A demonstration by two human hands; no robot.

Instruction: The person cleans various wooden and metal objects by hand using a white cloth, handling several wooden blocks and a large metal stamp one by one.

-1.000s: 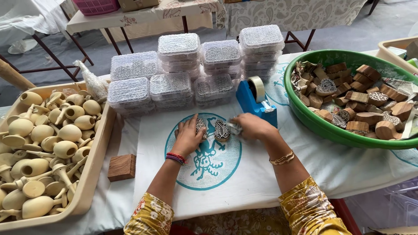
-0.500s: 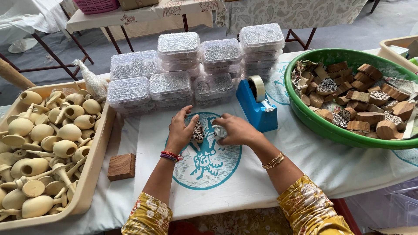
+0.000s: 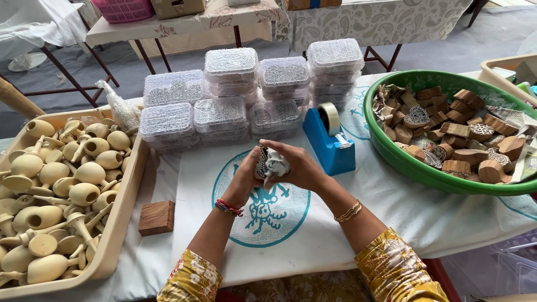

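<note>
Both hands together just above the worktop (image 3: 391, 190), centre of frame, over a white cloth (image 3: 313, 235) printed with a round teal emblem (image 3: 263, 210)

Left hand (image 3: 246, 178) and right hand (image 3: 296, 166) are both closed around one small object: a carved block (image 3: 262, 161) half covered in bubble wrap (image 3: 277, 163). Dark patterned face of the block shows at the left side, wrap bunched over the rest. Fingers of both hands curl over it; the block is lifted clear of the cloth

Around them:
- blue tape dispenser (image 3: 331, 146) just right of the hands, roll of tape (image 3: 329, 117) on top
- stacks of clear lidded boxes (image 3: 246, 95) behind the hands, filled with something pale, cannot tell what
- green basin (image 3: 391, 159) far right, full of carved wooden blocks (image 3: 453, 131), some faces patterned
- beige tray (image 3: 120, 223) on the left, loaded with pale wooden handles (image 3: 61, 184)
- one plain wooden block (image 3: 156, 217) lying by itself between the tray and the cloth, well apart from the hands
- small wad of clear wrap (image 3: 118, 109) at the tray's back corner

Red thread bracelet on left wrist, gold bangle on right, yellow patterned sleeves
</note>
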